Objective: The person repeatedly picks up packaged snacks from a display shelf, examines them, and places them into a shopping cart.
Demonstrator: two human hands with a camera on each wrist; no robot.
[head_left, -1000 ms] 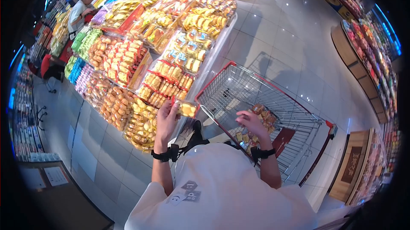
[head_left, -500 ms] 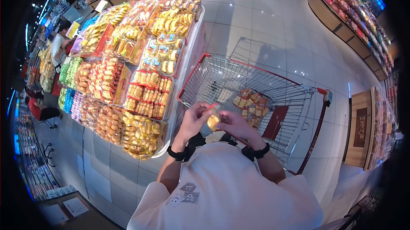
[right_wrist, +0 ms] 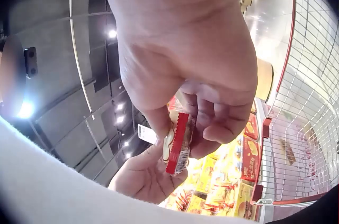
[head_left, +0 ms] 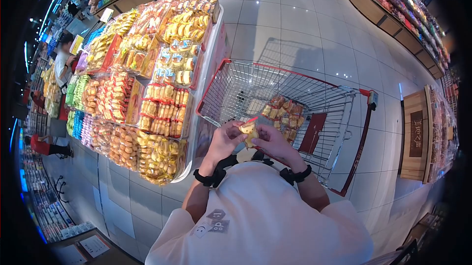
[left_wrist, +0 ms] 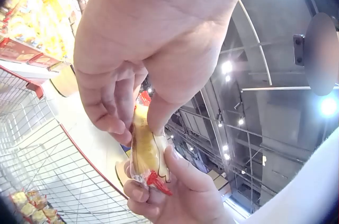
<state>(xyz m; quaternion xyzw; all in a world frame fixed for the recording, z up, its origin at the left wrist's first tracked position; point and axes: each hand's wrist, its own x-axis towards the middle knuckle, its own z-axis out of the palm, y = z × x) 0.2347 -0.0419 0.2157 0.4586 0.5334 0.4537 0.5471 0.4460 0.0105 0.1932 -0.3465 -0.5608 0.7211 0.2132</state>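
A small wrapped pastry [head_left: 249,133], yellow in a clear wrapper with red ends, is held upright in front of the chest, near the cart's edge. My left hand [head_left: 225,140] pinches it between thumb and fingers from one side. From the other side my right hand [head_left: 275,145] grips its lower part. In the left wrist view the yellow face of the pastry [left_wrist: 148,150] shows between both hands. The right wrist view gives its red printed strip and barcode on the wrapper [right_wrist: 180,142].
A wire shopping cart [head_left: 313,131] stands just ahead, with several packaged pastries [head_left: 290,117] inside. To the left, a display table [head_left: 215,33] bears stacked packaged breads. A wooden stand [head_left: 412,142] is at the right. People [head_left: 63,63] are at the far left.
The left hand has brought the pastry from the display's edge to the front of the body, where the right hand has taken hold too. The view has shifted, and the pastry has turned slightly.
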